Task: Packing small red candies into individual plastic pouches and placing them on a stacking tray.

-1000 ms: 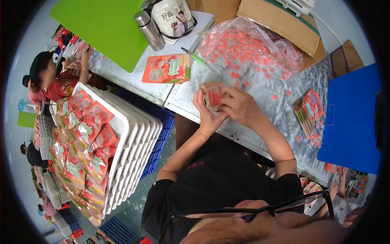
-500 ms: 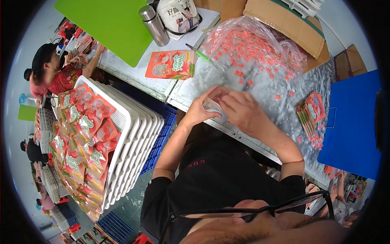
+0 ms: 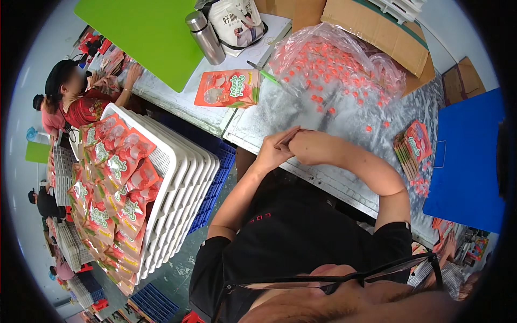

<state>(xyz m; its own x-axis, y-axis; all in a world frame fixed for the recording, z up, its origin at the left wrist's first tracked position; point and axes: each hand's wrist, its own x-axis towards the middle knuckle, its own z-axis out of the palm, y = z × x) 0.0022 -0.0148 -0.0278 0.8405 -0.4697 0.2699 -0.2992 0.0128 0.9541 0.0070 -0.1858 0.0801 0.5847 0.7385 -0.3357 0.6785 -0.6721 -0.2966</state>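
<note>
Close together over the table's front edge are my left hand [image 3: 272,153] and my right hand [image 3: 306,146]. A pouch [image 3: 284,138], pinkish and mostly covered by my hands, is gripped between the thumb and fingers of the left one. Bent over at the wrist, my right hand reaches against the pouch; its fingers are hidden. Just beyond lies a flat red printed pouch [image 3: 223,89] with a green-lettered label. Small red wrapped pieces [image 3: 323,64] spill from a clear plastic bag [image 3: 291,46] farther back, beside a green-handled cutting tool [image 3: 265,73].
Left of me, stacked white trays [image 3: 180,183] carry many filled red pouches [image 3: 116,167]. A pouch stack [image 3: 412,148] stands at right, by a blue panel [image 3: 466,161]. A steel flask [image 3: 205,40], a white bag [image 3: 237,24] and a green board [image 3: 145,32] are behind. A co-worker [image 3: 81,105] sits at left.
My right hand has turned over and bent at the wrist, its elbow swinging outward and up. The pouch, more visible before, is now largely covered by my hands.
</note>
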